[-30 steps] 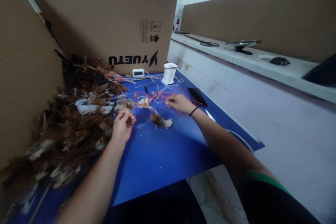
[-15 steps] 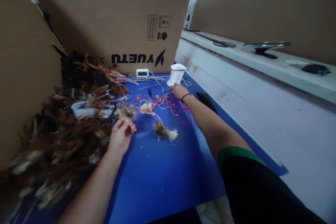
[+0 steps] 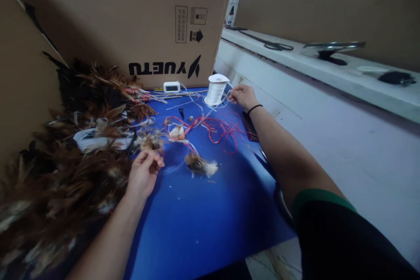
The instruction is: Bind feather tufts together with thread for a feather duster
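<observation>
My right hand (image 3: 243,96) is at the far right edge of the blue tabletop, its fingertips pinched on a thin white ribbon (image 3: 224,101). Just left of it stands a white spool (image 3: 217,91) on its end. In the near left part of the table, my left hand (image 3: 143,173) has thumb and fingers pressed together; what they hold, if anything, cannot be made out. A feather tuft (image 3: 151,141) lies just beyond it. Between the hands are tangled red string (image 3: 215,133) and another brown-and-white feather tuft (image 3: 200,164).
A big heap of brown feathers (image 3: 75,183) covers the left side. A small white digital clock (image 3: 172,87) stands before a cardboard box (image 3: 114,22). Near my right forearm lies a dark phone (image 3: 249,127). Scissors (image 3: 275,46) rest on the white ledge (image 3: 295,59).
My right hand has moved from the front of the spool to its right side, drawing a strand of ribbon. My left hand keeps its pinch. The view has shifted slightly.
</observation>
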Available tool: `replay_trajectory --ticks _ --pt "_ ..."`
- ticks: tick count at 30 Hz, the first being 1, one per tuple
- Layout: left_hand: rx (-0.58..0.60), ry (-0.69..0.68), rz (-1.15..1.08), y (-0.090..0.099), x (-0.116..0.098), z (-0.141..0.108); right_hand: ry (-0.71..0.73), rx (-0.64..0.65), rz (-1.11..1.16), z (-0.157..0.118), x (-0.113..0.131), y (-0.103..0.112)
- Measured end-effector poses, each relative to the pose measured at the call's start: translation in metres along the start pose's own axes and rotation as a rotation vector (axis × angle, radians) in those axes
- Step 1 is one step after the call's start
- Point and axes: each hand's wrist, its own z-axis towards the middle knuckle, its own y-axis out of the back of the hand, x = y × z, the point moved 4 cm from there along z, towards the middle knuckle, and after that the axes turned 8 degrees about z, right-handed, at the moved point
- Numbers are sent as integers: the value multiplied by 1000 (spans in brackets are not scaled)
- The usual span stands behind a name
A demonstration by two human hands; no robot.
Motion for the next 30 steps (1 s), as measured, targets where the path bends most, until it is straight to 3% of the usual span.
replay_trajectory --ticks 2,4,8,10,14,17,22,30 --pt "1 3 0 0 0 0 0 -86 -28 -1 1 18" --pt "6 4 1 -1 0 -1 42 -104 -242 -6 5 31" --pt "9 5 10 -2 -1 -2 159 -18 -551 -27 15 36" --pt "13 2 15 -2 -2 -2 199 100 -584 -42 18 24" --pt "14 -5 22 -3 -2 -2 206 536 -593 -77 16 -18" --pt "14 -10 28 -2 -2 -3 195 718 -625 -99 11 -41" --pt "27 -20 35 -1 -1 -3 220 717 -679 -107 8 -47" --pt "32 -14 24 -1 1 -2 193 551 -627 -89 27 -3"
